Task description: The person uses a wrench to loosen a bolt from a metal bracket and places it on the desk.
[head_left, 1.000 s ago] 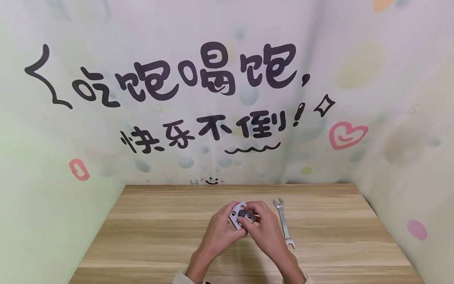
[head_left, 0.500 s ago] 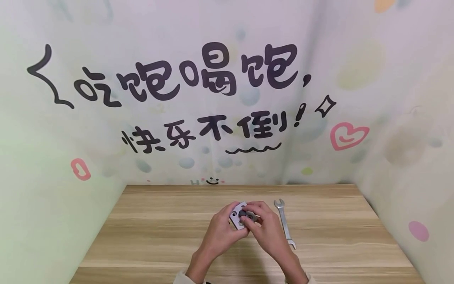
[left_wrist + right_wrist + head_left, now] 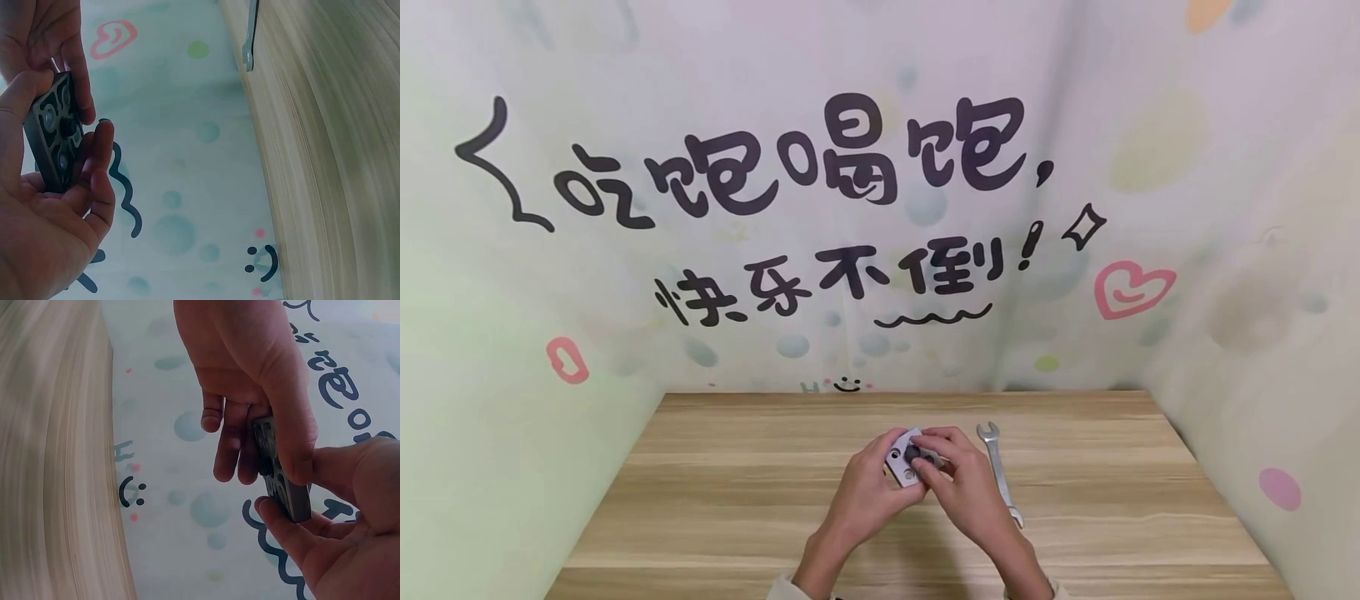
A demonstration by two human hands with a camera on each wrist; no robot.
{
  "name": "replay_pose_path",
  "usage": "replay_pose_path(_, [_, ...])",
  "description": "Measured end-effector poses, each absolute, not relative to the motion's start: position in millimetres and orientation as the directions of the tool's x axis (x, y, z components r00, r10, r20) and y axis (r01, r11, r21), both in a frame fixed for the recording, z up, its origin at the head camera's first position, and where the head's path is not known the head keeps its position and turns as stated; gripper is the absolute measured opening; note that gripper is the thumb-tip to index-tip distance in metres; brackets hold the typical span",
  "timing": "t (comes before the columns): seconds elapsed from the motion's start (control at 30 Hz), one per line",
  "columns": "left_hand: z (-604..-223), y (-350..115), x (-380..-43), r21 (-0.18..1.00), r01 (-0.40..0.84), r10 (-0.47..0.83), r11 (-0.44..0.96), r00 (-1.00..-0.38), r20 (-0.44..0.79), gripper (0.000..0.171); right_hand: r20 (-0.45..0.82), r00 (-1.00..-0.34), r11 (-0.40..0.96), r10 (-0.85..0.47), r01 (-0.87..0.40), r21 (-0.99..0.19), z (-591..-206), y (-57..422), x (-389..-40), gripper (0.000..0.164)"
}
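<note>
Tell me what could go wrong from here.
The metal plate might slip and drop: the left hand grips it above the table, with the right hand at its dark knob. The wrench might get knocked: it lies close beside the right forearm.

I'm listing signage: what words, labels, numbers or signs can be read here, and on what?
"吃饱喝饱," on the wall, upper line
"快乐不倒!" on the wall, lower line
"H" on the wall, faint, beside the smiley
Pale marks, wall's top left: too faint to read
Wrench and block: no readable text
</note>
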State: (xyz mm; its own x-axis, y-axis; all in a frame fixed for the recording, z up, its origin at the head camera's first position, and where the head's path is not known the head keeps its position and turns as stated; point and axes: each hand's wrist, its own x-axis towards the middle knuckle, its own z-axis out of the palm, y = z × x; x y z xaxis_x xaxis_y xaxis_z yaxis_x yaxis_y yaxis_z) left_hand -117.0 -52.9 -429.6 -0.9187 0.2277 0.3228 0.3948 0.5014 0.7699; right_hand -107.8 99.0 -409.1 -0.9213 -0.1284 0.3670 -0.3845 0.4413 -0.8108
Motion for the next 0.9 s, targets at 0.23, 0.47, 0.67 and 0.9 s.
replay_pose_path(0.23, [-428.9, -53.3, -116.3, 0.76, 0.402, 0.229, 0.51, -0.916, 0.33, 0.056, 0.389, -0.919, 0.477, -0.062, -0.37, -0.797, -408.9, 94.2, -107.0, 0.031])
replay_pose_path(0.47, [-426.9, -53.3, -115.6, 0.755, 0.402, 0.226, 0.518, -0.916, 0.332, 0.057, 0.399, -0.916, 0.525, -0.026, -0.353, -0.775, -408.2, 91.2, -106.4, 0.024])
replay_pose_path(0.67, [-425.0, -54.9, -114.2, 0.766, 0.391, 0.228, 0.51, -0.92, 0.318, 0.056, 0.399, -0.916, 0.507, -0.04, -0.363, -0.782, -408.0, 91.0, -106.0, 0.023])
replay_pose_path(0.9, [-425.5, -55.8, -113.8, 0.776, 0.388, 0.233, 0.497, -0.921, 0.312, 0.056, 0.38, -0.921, 0.472, -0.085, -0.373, -0.799, -407.3, 93.0, -105.0, 0.021])
